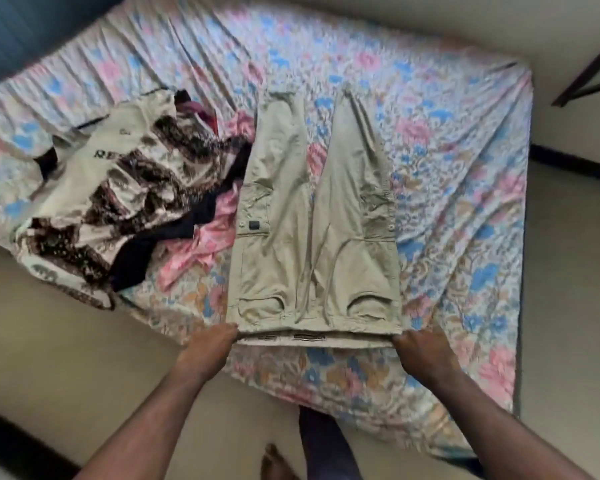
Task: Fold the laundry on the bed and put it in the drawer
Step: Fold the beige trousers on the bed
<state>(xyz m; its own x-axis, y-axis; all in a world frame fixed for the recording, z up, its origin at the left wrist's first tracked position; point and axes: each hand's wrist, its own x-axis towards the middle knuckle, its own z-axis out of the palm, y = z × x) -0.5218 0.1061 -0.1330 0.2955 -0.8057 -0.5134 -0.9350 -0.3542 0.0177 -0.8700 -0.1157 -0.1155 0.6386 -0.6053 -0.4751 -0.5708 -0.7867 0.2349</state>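
Beige cargo trousers (312, 216) lie flat on the floral bed sheet (465, 168), legs pointing away from me, waistband at the near edge. My left hand (208, 348) pinches the waistband's left corner. My right hand (420, 348) grips its right corner. A heap of unfolded laundry (118, 202) lies to the left of the trousers: a cream top with lettering, a brown-and-white patterned cloth, a dark garment and a pink one (205, 244). No drawer is in view.
The mattress sits low on a pale floor (66, 358), one corner pointing toward me. My bare foot (274, 462) and leg stand at that corner. A dark furniture frame (589, 74) shows at the upper right. The sheet to the right of the trousers is bare.
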